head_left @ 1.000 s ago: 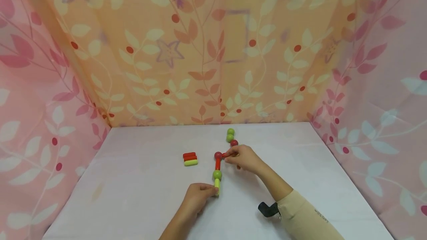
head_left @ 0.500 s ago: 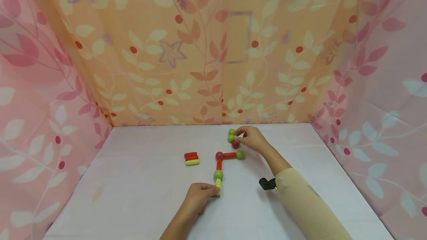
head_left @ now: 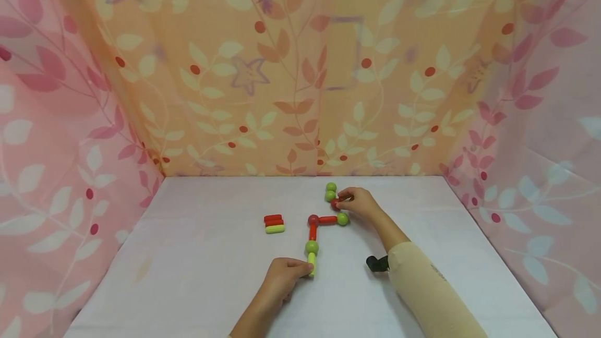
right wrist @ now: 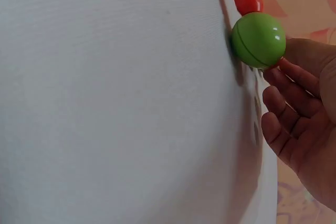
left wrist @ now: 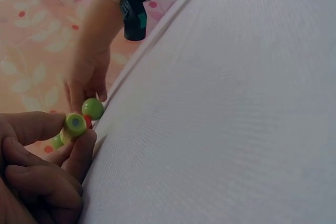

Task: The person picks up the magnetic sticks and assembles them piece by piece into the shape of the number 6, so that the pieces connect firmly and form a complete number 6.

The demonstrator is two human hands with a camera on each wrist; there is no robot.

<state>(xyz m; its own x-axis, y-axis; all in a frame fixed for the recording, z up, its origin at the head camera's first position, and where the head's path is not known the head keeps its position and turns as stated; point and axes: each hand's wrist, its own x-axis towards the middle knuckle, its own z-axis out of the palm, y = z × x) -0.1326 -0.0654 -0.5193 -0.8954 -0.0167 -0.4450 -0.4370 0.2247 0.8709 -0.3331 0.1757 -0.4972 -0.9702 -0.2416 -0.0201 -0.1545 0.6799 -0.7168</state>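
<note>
My left hand [head_left: 284,275] pinches the chain [head_left: 313,232] by its yellow rod [head_left: 312,258], I think to keep it steady; farther ahead, my right hand [head_left: 361,204] pinches a red ball [head_left: 334,204]. I count six rods, of which three loose rods [head_left: 274,224] lie beyond my left grip, maybe for easy reach, and six balls: two red and four green balls [head_left: 312,246].
</note>
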